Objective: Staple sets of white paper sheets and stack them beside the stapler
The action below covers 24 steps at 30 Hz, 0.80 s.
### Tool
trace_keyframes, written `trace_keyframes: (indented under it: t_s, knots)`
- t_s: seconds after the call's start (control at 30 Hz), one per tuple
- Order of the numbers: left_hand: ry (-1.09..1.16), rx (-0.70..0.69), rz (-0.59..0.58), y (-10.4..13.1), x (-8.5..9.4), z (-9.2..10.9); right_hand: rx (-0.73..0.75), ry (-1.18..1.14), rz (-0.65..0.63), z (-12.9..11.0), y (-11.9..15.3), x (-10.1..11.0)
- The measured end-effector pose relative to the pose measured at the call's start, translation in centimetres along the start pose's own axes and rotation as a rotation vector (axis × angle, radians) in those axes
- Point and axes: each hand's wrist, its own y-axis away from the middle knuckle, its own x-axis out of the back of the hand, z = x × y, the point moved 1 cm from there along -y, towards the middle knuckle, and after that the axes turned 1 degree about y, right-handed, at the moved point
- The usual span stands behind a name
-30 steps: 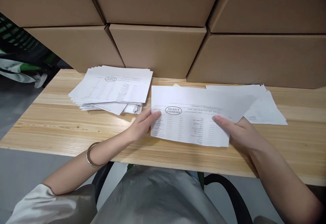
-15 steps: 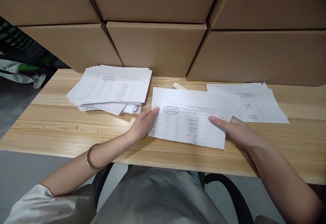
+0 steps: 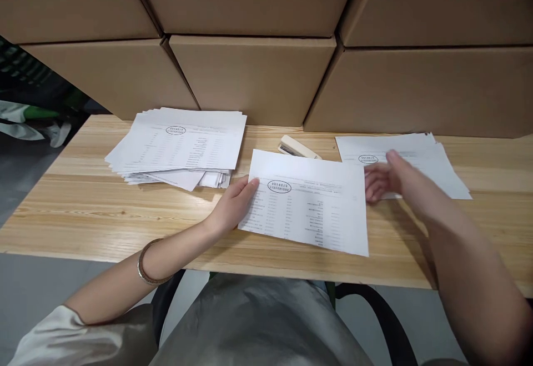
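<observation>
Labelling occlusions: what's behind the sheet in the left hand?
Past the sheet's far edge: a cream stapler, partly showing, on the wooden table, then cardboard boxes. The tabletop directly behind the sheet is covered.

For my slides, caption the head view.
Left hand holds a printed sheet, right hand near its edge, papers to either side.

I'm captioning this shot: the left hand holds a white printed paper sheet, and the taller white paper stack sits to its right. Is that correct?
Not quite: the head view shows the taller stack of white printed paper to the left of the white printed paper sheet. The left hand does hold that sheet.
</observation>
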Motion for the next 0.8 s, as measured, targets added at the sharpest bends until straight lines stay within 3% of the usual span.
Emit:
trace_keyframes:
  t_s: [0.1, 0.27, 0.37, 0.43, 0.57, 0.73, 0.8]
  knots:
    - [-0.023, 0.05, -0.042, -0.2, 0.0, 0.2, 0.134, 0.33, 0.312, -2.4, -1.6, 0.5]
    - [-0.049, 0.158, -0.067, -0.3, -0.1, 0.7, 0.397, 0.581, 0.067, -6.8, -4.5, -4.5]
    - [-0.037, 0.171, -0.091, -0.4, -0.1, 0.8, 0.426, 0.688, -0.077, -8.0, -5.9, -7.1]
    - [-0.037, 0.172, -0.101, -0.5, 0.0, 0.8, 0.393, 0.689, -0.108, -8.1, -6.5, -7.5]
    - [-0.052, 0.199, -0.143, -0.8, 0.4, 0.7, 0.346, 0.499, -0.107, -7.6, -7.4, -6.6]
    - [-0.067, 0.25, -0.24, -0.9, 0.6, 1.2, 0.194, -0.205, -0.302, -7.2, -8.5, -6.4]
    - [-0.067, 0.271, -0.271, -0.9, 0.6, 1.4, 0.121, -0.378, -0.345, -7.3, -8.7, -6.7]
